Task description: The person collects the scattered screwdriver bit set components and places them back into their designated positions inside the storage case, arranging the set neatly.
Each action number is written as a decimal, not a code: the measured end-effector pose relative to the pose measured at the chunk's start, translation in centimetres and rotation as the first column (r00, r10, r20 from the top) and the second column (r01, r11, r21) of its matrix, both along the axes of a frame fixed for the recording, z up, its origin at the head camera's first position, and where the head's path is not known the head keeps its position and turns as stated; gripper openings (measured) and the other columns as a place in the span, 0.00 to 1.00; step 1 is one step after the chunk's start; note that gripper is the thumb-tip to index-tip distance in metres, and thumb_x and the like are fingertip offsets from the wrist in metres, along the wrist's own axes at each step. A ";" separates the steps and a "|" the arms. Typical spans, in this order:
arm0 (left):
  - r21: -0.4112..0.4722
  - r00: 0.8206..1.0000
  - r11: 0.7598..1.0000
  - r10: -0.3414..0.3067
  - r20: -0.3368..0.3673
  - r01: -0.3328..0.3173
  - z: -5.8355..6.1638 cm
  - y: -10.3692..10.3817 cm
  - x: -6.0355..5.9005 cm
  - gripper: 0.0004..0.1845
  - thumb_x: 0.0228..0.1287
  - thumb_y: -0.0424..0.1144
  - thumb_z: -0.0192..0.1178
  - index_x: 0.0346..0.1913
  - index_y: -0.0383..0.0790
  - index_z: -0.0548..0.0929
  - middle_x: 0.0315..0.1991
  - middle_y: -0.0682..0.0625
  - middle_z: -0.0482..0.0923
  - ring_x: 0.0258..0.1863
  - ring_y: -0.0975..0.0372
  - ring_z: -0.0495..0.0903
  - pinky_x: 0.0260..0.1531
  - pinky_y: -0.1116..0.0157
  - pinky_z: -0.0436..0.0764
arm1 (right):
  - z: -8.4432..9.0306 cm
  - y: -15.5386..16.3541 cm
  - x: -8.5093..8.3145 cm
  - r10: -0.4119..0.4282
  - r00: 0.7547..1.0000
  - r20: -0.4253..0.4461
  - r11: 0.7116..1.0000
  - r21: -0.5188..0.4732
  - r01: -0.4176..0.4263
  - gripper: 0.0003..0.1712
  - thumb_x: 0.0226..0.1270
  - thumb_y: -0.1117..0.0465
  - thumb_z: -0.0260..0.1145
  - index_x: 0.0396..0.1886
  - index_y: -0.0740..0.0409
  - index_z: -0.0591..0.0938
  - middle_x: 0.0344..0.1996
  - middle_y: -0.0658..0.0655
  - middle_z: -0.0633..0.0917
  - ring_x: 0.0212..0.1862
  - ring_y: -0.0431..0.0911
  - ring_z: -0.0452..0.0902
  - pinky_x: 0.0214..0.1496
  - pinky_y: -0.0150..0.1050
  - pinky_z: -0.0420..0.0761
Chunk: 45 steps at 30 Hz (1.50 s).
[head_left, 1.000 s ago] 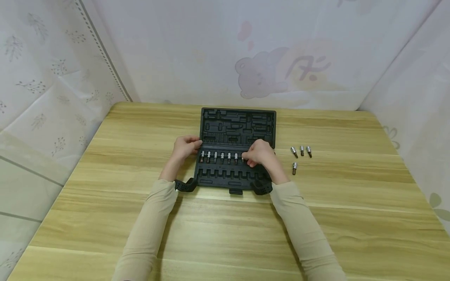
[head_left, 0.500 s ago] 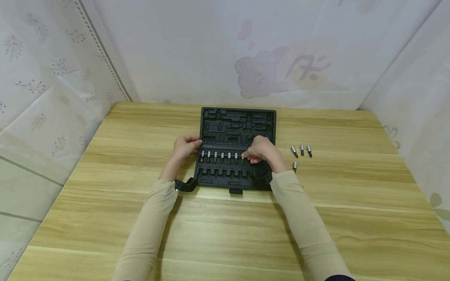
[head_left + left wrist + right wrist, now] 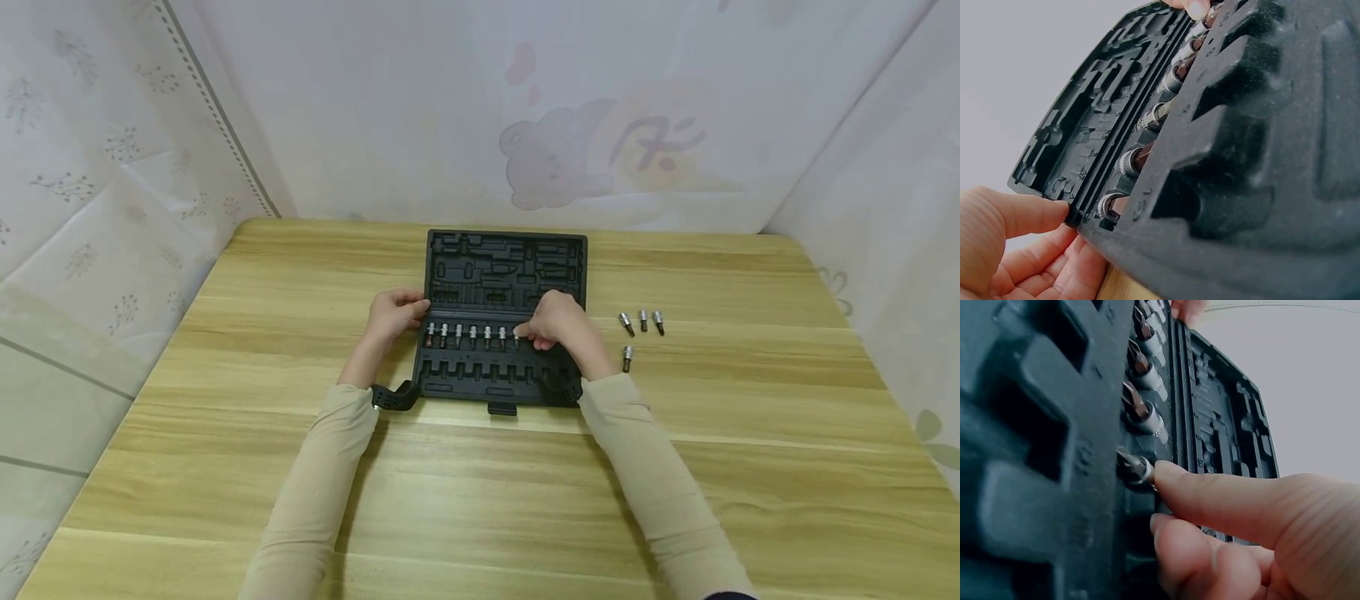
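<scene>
A black plastic tool case (image 3: 480, 371) lies unfolded on the table, with a row of bit sockets (image 3: 473, 335) in its upper slots. My left hand (image 3: 392, 315) grips the case's left edge near the hinge, thumb above and fingers below in the left wrist view. At the row's right end, my right hand (image 3: 561, 321) holds a bit socket (image 3: 1138, 470) in its slot. The thumb (image 3: 1179, 484) rests against the chrome end while the other fingers are curled below. Part of that socket is hidden by the thumb.
Several loose bit sockets (image 3: 627, 358) lie on the wooden table (image 3: 750, 375) to the right of the case. The case lid (image 3: 506, 267) leans back with moulded recesses. A latch (image 3: 502, 409) projects at the front. Patterned cloth (image 3: 420, 108) hangs behind the table.
My right hand has shifted slightly right and its grip has changed, so more of the bit socket at the row's end shows. My left hand stays at the case edge.
</scene>
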State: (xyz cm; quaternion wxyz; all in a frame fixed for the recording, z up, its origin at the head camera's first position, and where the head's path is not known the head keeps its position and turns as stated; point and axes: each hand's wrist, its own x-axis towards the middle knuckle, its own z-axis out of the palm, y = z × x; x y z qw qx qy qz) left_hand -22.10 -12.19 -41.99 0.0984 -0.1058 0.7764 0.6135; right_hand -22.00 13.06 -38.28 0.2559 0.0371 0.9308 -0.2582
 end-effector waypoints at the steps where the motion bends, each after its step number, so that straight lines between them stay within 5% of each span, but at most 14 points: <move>1: -0.003 1.000 1.000 -0.001 0.000 0.001 0.0 0.0 0.0 0.16 0.65 0.33 0.58 0.52 0.28 0.79 0.48 0.37 0.78 0.33 0.60 0.78 0.35 0.67 0.82 | 0.0 0.1 0.2 -0.003 1.000 -0.018 1.000 -0.005 0.002 0.17 0.58 0.53 0.70 0.18 0.61 0.84 0.11 0.52 0.80 0.17 0.42 0.78 0.39 0.42 0.82; 10: -0.002 1.000 1.000 -0.007 -0.001 0.007 0.0 0.0 0.0 0.16 0.65 0.33 0.58 0.52 0.28 0.78 0.48 0.37 0.78 0.33 0.60 0.78 0.35 0.67 0.82 | -0.3 1.6 1.6 -0.012 0.984 -0.178 0.998 -0.070 -0.001 0.16 0.61 0.56 0.67 0.20 0.63 0.85 0.10 0.51 0.80 0.16 0.42 0.78 0.38 0.44 0.81; 23: -0.001 1.000 1.000 -0.008 -0.003 0.008 0.0 0.0 0.0 0.16 0.65 0.33 0.58 0.53 0.28 0.78 0.48 0.37 0.78 0.34 0.60 0.77 0.34 0.68 0.81 | 0.8 5.2 2.7 -0.021 0.983 -0.181 0.989 -0.147 -0.006 0.13 0.65 0.62 0.62 0.32 0.70 0.84 0.18 0.55 0.83 0.20 0.42 0.79 0.31 0.40 0.83; 32: 0.007 1.000 1.000 -0.006 -0.011 0.006 0.1 -0.1 0.1 0.16 0.65 0.33 0.57 0.53 0.27 0.78 0.47 0.37 0.77 0.33 0.60 0.77 0.33 0.68 0.81 | 1.2 7.8 3.2 -0.012 0.976 -0.218 0.994 -0.106 -0.011 0.16 0.67 0.59 0.61 0.28 0.69 0.84 0.15 0.53 0.83 0.23 0.49 0.82 0.32 0.41 0.82; 45: 0.008 1.000 1.000 0.004 0.009 -0.004 0.3 0.1 0.1 0.16 0.65 0.33 0.58 0.52 0.27 0.78 0.48 0.36 0.77 0.34 0.59 0.78 0.35 0.67 0.81 | 1.4 10.4 3.9 -0.076 0.976 -0.205 0.988 -0.149 0.046 0.15 0.65 0.61 0.61 0.32 0.74 0.82 0.14 0.53 0.82 0.19 0.43 0.79 0.28 0.38 0.81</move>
